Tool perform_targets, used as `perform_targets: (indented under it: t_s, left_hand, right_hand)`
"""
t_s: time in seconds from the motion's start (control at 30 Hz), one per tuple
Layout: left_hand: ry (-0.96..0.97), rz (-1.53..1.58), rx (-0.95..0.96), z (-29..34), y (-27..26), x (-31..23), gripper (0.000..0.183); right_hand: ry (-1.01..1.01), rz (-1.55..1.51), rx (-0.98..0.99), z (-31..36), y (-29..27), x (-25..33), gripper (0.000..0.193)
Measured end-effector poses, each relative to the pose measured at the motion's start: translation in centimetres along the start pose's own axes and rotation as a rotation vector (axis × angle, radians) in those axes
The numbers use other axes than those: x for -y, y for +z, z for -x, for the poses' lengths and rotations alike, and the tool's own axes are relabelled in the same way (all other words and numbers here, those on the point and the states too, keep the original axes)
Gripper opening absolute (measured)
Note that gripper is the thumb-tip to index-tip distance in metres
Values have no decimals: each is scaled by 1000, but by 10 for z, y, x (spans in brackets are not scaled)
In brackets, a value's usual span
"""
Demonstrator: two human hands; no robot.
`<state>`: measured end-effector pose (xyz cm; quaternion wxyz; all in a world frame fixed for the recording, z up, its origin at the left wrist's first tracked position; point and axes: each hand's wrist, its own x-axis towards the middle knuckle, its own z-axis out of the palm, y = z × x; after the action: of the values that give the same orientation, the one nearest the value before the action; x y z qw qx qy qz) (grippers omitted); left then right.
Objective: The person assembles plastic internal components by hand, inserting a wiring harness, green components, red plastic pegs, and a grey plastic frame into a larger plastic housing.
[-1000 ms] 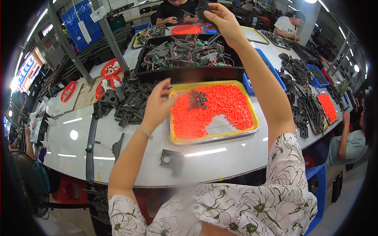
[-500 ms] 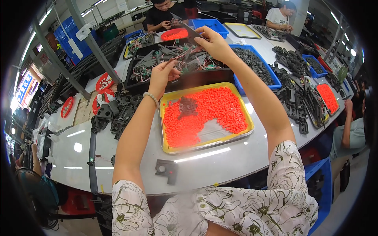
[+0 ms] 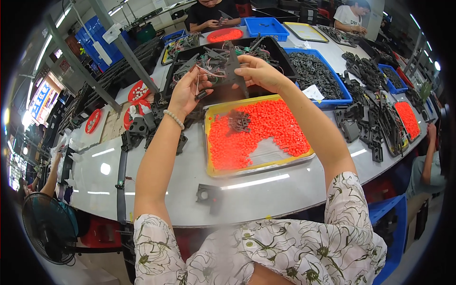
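My right hand (image 3: pixel 261 74) pinches a dark grey, flat, angular plastic part (image 3: pixel 232 66) between thumb and fingers. It stands nearly upright, with a pointed end downward. To its left, my left hand (image 3: pixel 186 91), with a beaded bracelet at the wrist, is closed on thin wires (image 3: pixel 197 81) that run toward the plastic part. A small black cylindrical piece (image 3: pixel 201 95) is at its fingertips. Both hands are over the near edge of a black bin (image 3: pixel 290 71) holding similar grey parts, wires and green boards. Whether the wires are fixed to the part I cannot tell.
Nearer me, a yellow-rimmed tray (image 3: pixel 211 172) holds many small red-orange pieces and a dark gear-like part (image 3: pixel 239 122). A grey bracket (image 3: pixel 208 195) lies by the table's front edge. Right are a blue bin (image 3: pixel 343 99) of dark pieces and piled black parts (image 3: pixel 363 126).
The plastic part has swung from pointing up and away to nearly upright between my hands. My right hand has come lower, and wires now show at my left fingers. The whole view has shifted slightly.
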<state>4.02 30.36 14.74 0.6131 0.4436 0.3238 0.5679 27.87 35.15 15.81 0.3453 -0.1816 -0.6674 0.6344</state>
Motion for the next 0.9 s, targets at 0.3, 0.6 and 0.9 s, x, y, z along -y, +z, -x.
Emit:
perform_targets:
  t_s: [0.3,0.6,0.9]
  left_hand:
    - [55,229,-89,16,-32,5,21]
    - [48,193,86,13,-30,14,24]
    - [13,134,-11,-1,-48,13,26]
  right_hand:
    - [153,-127,57,-35,17,-45,36]
    - [407,-288,-177,-67,47,-62,41]
    - [293,-269,-59,-75,37,-72,37]
